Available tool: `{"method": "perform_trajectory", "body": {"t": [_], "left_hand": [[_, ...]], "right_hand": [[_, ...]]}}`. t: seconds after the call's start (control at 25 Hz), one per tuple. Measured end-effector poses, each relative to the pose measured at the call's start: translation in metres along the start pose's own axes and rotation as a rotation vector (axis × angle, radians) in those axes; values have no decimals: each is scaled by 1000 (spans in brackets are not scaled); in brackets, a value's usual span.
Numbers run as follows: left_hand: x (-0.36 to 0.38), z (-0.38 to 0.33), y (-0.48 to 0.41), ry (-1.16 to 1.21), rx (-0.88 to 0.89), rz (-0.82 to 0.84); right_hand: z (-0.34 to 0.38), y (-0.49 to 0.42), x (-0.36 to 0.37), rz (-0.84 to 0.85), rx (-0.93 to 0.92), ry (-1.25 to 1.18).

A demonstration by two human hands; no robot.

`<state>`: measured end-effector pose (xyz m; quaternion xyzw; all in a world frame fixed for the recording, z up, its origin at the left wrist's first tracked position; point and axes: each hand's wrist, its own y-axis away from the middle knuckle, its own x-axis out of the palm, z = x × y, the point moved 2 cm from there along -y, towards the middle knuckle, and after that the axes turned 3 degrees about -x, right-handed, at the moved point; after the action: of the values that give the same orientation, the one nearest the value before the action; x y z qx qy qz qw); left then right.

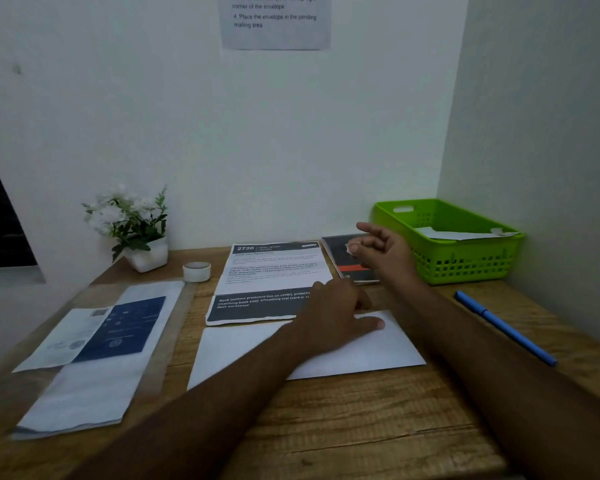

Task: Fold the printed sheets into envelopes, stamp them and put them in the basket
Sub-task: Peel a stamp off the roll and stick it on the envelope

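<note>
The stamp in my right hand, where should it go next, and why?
Probably onto the top right corner of the white envelope. The left hand presses the envelope flat, the right hand pinches a small stamp above it, and that corner looks bare.

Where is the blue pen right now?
In the head view, the blue pen lies diagonally on the wooden desk at the right side, just in front of the green basket and to the right of the person's right forearm.

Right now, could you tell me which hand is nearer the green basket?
Right. The right hand hovers just beside the green basket; the left hand rests farther away on the white envelope.
</note>
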<state>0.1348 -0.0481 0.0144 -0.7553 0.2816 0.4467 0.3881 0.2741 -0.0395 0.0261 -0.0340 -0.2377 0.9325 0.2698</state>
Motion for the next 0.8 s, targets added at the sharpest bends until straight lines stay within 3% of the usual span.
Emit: {"method": "perform_trajectory", "body": {"t": [0.12, 0.4, 0.56, 0.8], "left_hand": [[1, -2, -8, 111, -139, 18], [0, -4, 0, 218, -223, 12], [5, -7, 2, 229, -227, 22], [7, -7, 5, 447, -195, -32]], "right_hand": [[1, 1, 1, -8, -9, -40], [6, 1, 0, 27, -23, -69], [9, 4, -1, 24, -18, -98], [13, 9, 0, 52, 44, -159]]}}
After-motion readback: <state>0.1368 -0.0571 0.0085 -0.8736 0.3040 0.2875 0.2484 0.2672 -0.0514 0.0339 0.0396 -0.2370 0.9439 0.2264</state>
